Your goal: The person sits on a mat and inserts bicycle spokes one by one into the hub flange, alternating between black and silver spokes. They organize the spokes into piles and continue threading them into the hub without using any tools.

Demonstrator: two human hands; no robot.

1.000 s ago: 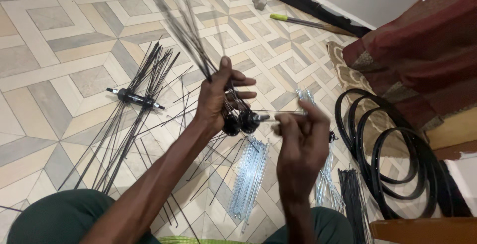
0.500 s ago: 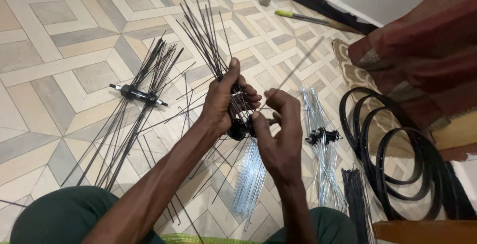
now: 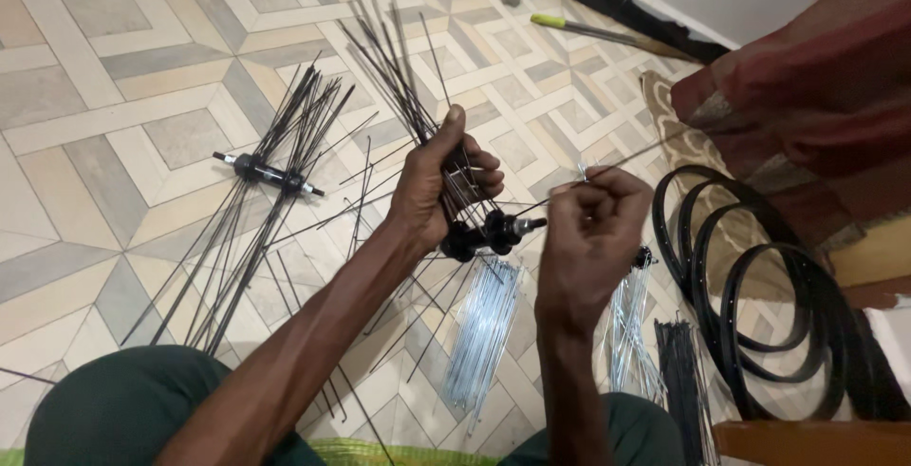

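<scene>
My left hand [image 3: 441,186] grips a black wheel hub [image 3: 489,232] together with a fan of black spokes [image 3: 384,44] that stick up and away from it. My right hand [image 3: 588,229] is closed beside the hub's axle end, pinching a single thin spoke [image 3: 631,159] that slants up to the right. Both hands are held above the tiled floor [image 3: 114,96], over a bundle of silver spokes [image 3: 484,319].
A second black hub with spokes [image 3: 268,174] lies on the floor to the left. More silver spokes [image 3: 628,328] and a black spoke bundle [image 3: 681,381] lie lower right. Black rims [image 3: 759,276] lean at the right by a dark red cloth [image 3: 807,77]. A green-handled tool [image 3: 607,34] lies far back.
My right hand has drawn back from the hub and now holds one spoke angled up to the right. The left hand keeps its grip on the hub and spokes.
</scene>
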